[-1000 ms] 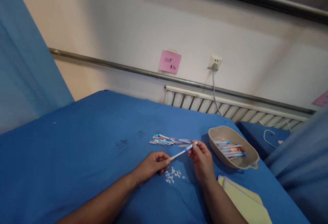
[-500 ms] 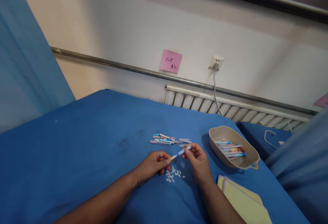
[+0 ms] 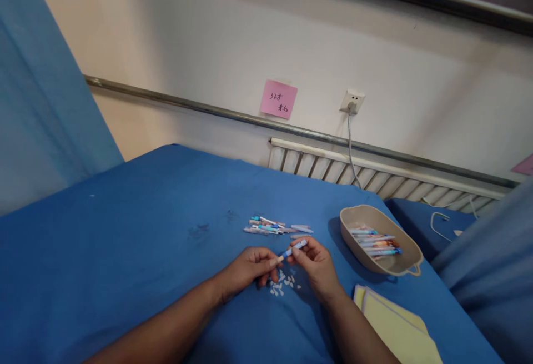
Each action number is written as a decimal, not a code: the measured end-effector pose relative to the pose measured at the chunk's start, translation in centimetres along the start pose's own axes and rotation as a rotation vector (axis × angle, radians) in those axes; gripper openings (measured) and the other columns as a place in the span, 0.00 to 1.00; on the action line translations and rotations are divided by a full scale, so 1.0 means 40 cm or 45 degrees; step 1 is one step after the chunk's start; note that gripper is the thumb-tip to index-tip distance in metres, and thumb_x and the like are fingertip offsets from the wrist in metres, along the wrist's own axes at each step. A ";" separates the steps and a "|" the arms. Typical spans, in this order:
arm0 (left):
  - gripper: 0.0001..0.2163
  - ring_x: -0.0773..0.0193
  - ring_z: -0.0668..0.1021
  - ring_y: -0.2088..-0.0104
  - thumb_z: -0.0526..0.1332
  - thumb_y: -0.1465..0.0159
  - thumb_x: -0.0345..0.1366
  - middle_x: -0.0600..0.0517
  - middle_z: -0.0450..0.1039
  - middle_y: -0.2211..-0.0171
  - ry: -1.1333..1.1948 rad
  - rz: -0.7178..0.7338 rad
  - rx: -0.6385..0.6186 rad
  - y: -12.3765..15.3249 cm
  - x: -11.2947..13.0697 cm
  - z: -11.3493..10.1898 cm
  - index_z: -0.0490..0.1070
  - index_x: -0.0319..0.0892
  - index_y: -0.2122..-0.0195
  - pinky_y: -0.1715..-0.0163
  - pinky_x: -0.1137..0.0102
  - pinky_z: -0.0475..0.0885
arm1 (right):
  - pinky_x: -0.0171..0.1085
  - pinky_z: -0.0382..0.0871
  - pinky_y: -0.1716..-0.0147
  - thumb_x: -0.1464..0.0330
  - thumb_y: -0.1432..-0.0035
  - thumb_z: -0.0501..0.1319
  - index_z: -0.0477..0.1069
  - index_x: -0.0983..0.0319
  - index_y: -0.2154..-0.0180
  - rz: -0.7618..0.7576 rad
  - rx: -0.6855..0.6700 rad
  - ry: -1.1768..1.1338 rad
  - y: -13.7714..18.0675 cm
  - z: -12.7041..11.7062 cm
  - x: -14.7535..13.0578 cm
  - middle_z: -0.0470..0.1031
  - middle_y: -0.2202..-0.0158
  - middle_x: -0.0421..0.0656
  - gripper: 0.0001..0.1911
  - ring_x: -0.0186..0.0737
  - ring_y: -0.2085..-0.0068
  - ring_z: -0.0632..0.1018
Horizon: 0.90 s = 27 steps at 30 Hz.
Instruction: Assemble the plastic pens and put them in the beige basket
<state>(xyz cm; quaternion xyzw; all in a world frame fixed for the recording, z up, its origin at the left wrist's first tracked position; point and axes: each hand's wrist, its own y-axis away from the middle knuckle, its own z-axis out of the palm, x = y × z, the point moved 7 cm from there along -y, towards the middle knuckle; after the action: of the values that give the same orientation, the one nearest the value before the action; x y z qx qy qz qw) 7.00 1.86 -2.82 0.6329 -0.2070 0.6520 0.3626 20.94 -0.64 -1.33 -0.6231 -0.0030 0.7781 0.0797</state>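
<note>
A slim pen [image 3: 288, 253], blue and white with a pale yellowish end, is held between my two hands over the blue cloth. My left hand [image 3: 259, 264] pinches the yellowish end. Around the blue and white part, the thumb and fingers of my right hand [image 3: 315, 264] are closed. Small white pieces [image 3: 282, 283] lie scattered on the cloth just below the hands. Behind the hands rests a loose pile of pens [image 3: 266, 226], with several more at its right side.
To the right stands a beige basket [image 3: 410, 244] with several pens inside. Yellow sheets [image 3: 391, 319] lie near the right forearm. Blue cloth [image 3: 137, 230] covers the table. A radiator [image 3: 320, 168], a socket [image 3: 352, 101] with a cable and a pink note [image 3: 278, 99] are at the wall.
My right hand has slid along the pen toward my left hand, and the two hands are closer together. The left hand has barely moved.
</note>
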 end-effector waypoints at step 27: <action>0.19 0.71 0.69 0.84 0.57 0.40 0.50 0.49 0.75 0.79 0.203 -0.092 -0.130 0.027 0.007 0.027 0.73 0.36 0.68 0.83 0.76 0.59 | 0.35 0.69 0.69 0.64 0.52 0.67 0.71 0.60 0.66 -0.002 -0.115 -0.083 0.009 0.014 -0.010 0.75 0.71 0.40 0.11 0.35 0.72 0.75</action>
<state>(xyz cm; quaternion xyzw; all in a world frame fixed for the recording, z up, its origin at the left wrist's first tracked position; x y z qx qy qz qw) 6.94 0.43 -2.21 0.5667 -0.1873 0.6755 0.4329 20.45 -0.99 -0.84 -0.6004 -0.0410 0.7970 0.0519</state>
